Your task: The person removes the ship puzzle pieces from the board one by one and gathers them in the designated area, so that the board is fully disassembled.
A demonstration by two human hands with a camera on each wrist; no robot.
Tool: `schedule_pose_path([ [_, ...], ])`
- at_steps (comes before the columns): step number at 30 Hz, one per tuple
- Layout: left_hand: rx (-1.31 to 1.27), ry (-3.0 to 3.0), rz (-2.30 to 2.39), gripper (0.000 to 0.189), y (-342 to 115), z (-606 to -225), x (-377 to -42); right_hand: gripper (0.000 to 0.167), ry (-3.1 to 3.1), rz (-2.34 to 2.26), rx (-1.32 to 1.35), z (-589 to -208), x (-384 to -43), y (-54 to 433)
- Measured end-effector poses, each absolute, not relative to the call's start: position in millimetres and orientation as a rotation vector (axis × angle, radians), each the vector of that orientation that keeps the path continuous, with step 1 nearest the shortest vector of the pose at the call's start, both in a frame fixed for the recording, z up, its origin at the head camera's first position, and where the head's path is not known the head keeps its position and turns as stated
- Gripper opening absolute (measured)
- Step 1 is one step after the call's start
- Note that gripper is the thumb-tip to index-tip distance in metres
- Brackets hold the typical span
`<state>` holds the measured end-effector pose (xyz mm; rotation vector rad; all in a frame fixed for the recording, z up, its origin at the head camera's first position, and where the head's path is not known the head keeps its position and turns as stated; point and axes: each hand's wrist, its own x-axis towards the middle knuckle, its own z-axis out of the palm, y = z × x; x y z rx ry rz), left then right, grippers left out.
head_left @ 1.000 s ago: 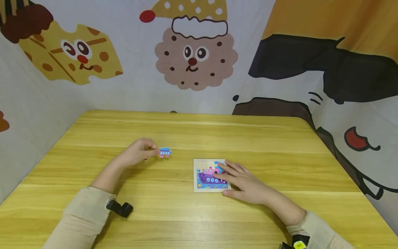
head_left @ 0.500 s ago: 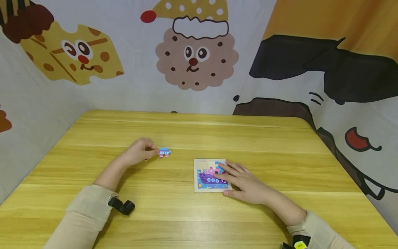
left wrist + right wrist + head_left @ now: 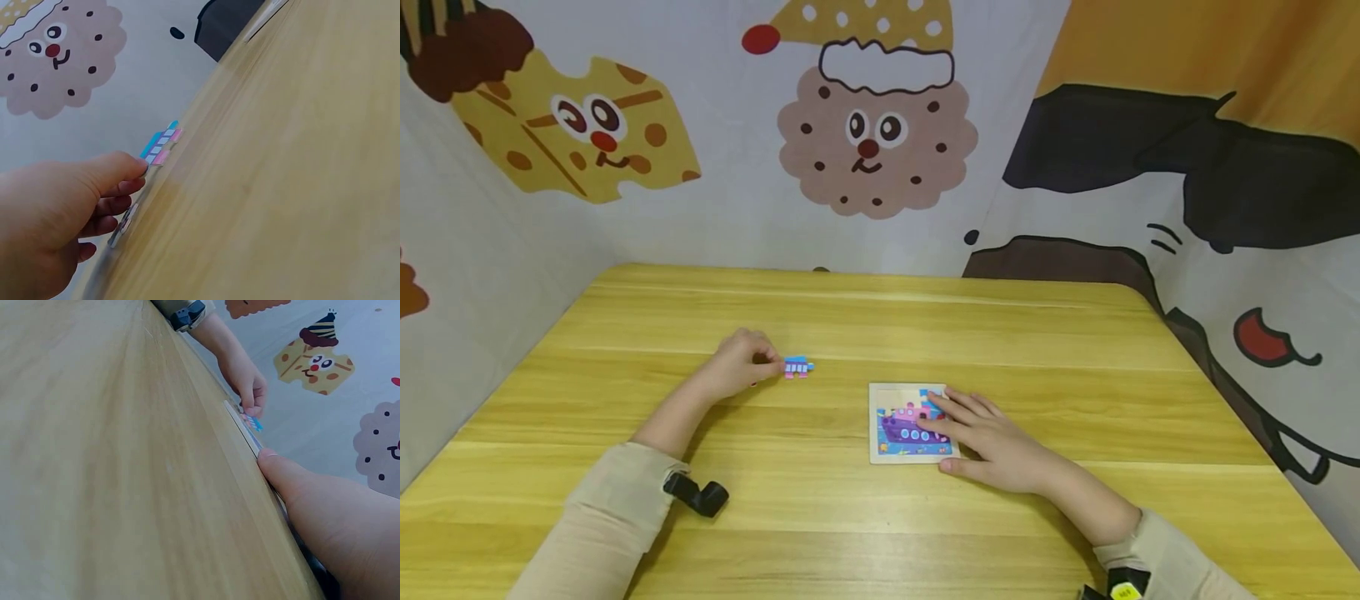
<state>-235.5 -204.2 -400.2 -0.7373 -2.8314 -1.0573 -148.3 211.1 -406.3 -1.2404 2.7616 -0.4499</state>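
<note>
Between thumb and fingers my left hand (image 3: 741, 365) pinches a jigsaw piece (image 3: 797, 367) in blue, purple and pink with white windows. In the left wrist view that piece (image 3: 161, 146) is raised off the table. Beneath the left fingers lies another flat piece (image 3: 124, 224), mostly hidden in the head view. My right hand (image 3: 1000, 446) lies with fingers spread over the right side of a framed ship puzzle (image 3: 874, 425). A bare wooden patch (image 3: 891, 400) shows at the puzzle's upper left. The right fingers cover part of the picture.
The wooden table (image 3: 820, 525) stretches around both hands. Behind it hangs a cloth (image 3: 722, 225) printed with cartoon food. A black camera strap (image 3: 696, 494) sits on the left sleeve, and another strap (image 3: 1123, 583) on the right.
The left hand stays almost in place, with the piece still pinched. The right hand keeps lying on the puzzle. The whole view has shifted very slightly.
</note>
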Motion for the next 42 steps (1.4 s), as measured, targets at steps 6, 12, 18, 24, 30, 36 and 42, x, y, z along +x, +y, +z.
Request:
schedule_pose_path([
  [6, -0.719, -2.830, -1.017, 0.013, -203.8, -401.5, -234.9, 0.057, 2.758, -0.461, -1.227, -405.5, -147.4, 210.7],
  [12, -0.694, -2.833, -1.004, 0.018, -202.6, -400.9, -232.6, 0.057, 2.764, -0.464, -1.232, -405.5, -147.4, 210.5],
  [18, -0.679, -2.844, -1.011, 0.012, -201.9, -401.0, -231.9, 0.057, 2.761, -0.478, -1.230, -405.1, -146.9, 210.7],
  [24, -0.690, -2.843, -1.017, 0.009, -203.9, -401.7, -232.8, 0.057, 2.762, -0.470, -1.227, -404.8, -147.2, 210.1],
  [30, -0.660, -2.843, -1.090, 0.015, -208.7, -400.5, -231.9, 0.057, 2.759, -0.463, -1.225, -404.7, -147.6, 209.8],
  [36, -0.629, -2.817, -1.216, 0.020, -207.0, -398.1, -229.7, 0.057, 2.760, -0.453, -1.227, -404.5, -147.8, 209.4],
  [42, -0.638, -2.757, -1.247, 0.025, -195.1, -394.7, -225.6, 0.057, 2.768, -0.446, -1.241, -405.1, -147.8, 210.7],
])
